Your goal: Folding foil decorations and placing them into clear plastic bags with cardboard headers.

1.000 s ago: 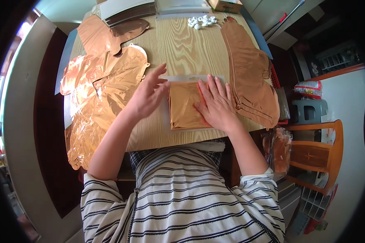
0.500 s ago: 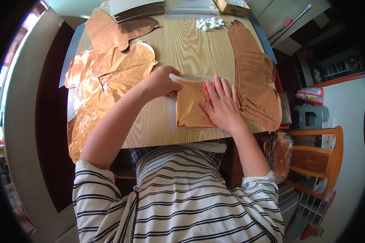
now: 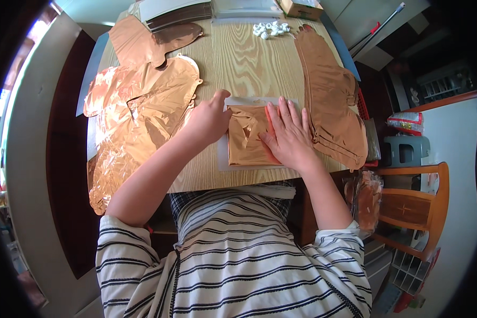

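Observation:
A folded square of shiny rose-gold foil (image 3: 245, 140) lies at the table's near edge, with a flat clear plastic bag (image 3: 244, 100) showing around it. An orange-red strip shows along the foil's right side. My right hand (image 3: 290, 135) lies flat over that side, fingers stretched out and pointing away from me. At the bag's upper left corner is my left hand (image 3: 209, 119), its index finger bent and thumb close to it, closed on the bag's edge. The other left fingers are partly hidden behind the hand.
Spread rose-gold foil balloons (image 3: 143, 100) cover the table's left side, and a stack of flat foil pieces (image 3: 331, 95) lies at right. White small pieces (image 3: 270, 29) sit at the back, near a cardboard box (image 3: 302, 9). A wooden chair (image 3: 408, 206) stands at right.
My left hand has shifted slightly left and lower at the bag's edge. The foil's surface shows a new crease near its upper left. My right hand stays flat in place.

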A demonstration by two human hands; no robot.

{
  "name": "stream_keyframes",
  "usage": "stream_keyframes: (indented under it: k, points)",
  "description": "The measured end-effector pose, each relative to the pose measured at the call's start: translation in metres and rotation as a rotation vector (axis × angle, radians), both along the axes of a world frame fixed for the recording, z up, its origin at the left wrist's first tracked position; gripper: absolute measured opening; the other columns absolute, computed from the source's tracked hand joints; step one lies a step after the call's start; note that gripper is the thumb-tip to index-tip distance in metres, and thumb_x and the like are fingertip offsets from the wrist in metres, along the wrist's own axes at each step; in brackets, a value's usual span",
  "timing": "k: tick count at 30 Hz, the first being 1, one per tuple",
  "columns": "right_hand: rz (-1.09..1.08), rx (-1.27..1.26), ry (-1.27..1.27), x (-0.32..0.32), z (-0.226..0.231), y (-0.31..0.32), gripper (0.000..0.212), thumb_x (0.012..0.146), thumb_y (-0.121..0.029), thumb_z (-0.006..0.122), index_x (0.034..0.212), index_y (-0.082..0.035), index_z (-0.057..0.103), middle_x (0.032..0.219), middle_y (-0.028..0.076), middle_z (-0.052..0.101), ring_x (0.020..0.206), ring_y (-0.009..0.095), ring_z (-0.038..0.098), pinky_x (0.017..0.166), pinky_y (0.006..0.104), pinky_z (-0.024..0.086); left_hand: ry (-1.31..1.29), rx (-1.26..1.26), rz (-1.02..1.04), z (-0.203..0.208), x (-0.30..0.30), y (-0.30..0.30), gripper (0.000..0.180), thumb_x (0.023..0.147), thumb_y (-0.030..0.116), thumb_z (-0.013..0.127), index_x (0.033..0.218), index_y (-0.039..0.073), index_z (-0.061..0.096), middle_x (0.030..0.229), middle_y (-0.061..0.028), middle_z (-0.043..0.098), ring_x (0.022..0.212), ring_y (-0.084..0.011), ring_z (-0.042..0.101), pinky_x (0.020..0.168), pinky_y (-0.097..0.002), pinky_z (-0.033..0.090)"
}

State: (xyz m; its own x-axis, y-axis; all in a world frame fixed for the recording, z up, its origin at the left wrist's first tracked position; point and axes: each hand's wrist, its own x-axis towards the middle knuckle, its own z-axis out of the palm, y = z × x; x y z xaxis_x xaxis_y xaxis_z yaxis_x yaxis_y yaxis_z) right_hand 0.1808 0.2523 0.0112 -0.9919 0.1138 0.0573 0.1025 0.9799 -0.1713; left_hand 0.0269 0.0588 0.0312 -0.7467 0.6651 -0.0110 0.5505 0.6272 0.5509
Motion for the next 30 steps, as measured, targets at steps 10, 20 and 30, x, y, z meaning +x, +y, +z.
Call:
stream_keyframes:
  k: [10, 20, 30]
  points:
    - [-0.008, -0.017, 0.025, 0.000, -0.004, 0.001, 0.081, 0.101, -0.055, 0.047, 0.158, -0.001, 0.027, 0.165, 0.026, 0.023, 0.154, 0.040, 0.017, 0.123, 0.0621, 0.009, 0.446, 0.021, -0.212, -0.024, 0.065, -0.001, 0.075, 0.095, 0.045, 0.060, 0.149, -0.003, 0.041, 0.157, -0.0250, 0.039, 0.147, -0.0422, 0.034, 0.118, -0.0559, 0.028]
    - [-0.009, -0.320, 0.331, 0.027, 0.016, 0.036, 0.066, 0.103, -0.034, 0.053, 0.153, 0.006, 0.034, 0.157, 0.028, 0.036, 0.148, 0.042, 0.032, 0.122, 0.0513, 0.023, 0.400, -0.042, -0.235, -0.032, 0.062, -0.003, 0.087, 0.096, 0.055, 0.054, 0.155, -0.004, 0.032, 0.161, -0.0260, 0.031, 0.152, -0.0422, 0.025, 0.122, -0.0580, 0.017]
    - [-0.005, -0.242, 0.300, 0.025, 0.024, -0.012, 0.059, 0.100, -0.027, 0.058, 0.147, 0.006, 0.043, 0.155, 0.025, 0.041, 0.145, 0.040, 0.038, 0.120, 0.0538, 0.025, 0.410, -0.047, -0.230, -0.035, 0.062, -0.001, 0.087, 0.095, 0.056, 0.055, 0.154, -0.004, 0.035, 0.162, -0.0257, 0.031, 0.152, -0.0412, 0.024, 0.122, -0.0593, 0.016]
